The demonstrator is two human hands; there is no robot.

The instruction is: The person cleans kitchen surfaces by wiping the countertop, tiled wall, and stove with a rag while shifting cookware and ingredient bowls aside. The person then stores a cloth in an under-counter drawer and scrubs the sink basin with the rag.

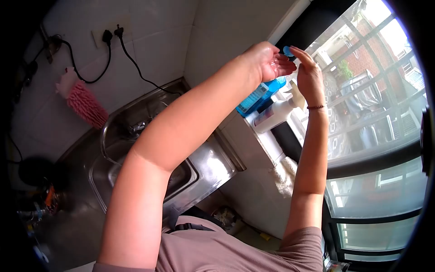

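Note:
A blue soap bottle [262, 94] with a blue pump head [287, 51] stands on the window ledge, tilted in this view. My left hand [269, 62] is held palm up beside the pump head, its fingers out and slightly cupped. The palm looks wet and shiny; nothing solid lies in it. My right hand [309, 75] reaches over from the window side, with its stretched fingers on or right beside the pump head. A white spray bottle [273, 115] stands next to the blue bottle, below my right hand, its trigger partly hidden by the wrist.
Below my left arm is a steel sink [183, 181] with a faucet [138, 128]. A pink chenille cloth [86, 102] hangs on the tiled wall near plugged-in black cords [107, 38]. A whitish cloth [285, 177] hangs from the ledge. The barred window [362, 90] borders the right side.

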